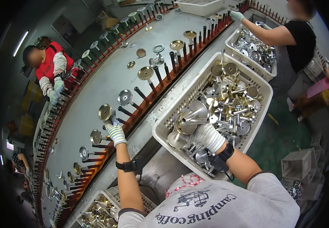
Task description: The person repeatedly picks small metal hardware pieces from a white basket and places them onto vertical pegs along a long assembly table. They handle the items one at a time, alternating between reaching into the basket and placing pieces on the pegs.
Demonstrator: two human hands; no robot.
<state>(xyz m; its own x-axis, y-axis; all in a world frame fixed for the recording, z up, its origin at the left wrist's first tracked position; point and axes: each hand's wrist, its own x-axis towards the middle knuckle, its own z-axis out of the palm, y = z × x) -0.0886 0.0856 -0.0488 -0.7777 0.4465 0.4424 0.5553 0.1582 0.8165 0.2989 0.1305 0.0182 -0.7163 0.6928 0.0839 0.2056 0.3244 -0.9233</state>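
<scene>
My left fingers point(114, 124) pinch a metal cup point(104, 112) at nine o'clock; my right fingers point(195, 136) grip metal pieces point(187, 126) at four.

Glossy metal is shown by the disc-topped parts point(243, 128) (a few of them duller), matt plastic by the perforated crate point(186, 99), and knitted cloth by the wearer's 2 gloves point(210, 137).

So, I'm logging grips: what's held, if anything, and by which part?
The left hand holds a disc-topped metal piece close to its disc's rim. The right hand seems to hold metal parts over the crate; its grip point is hidden.
</scene>
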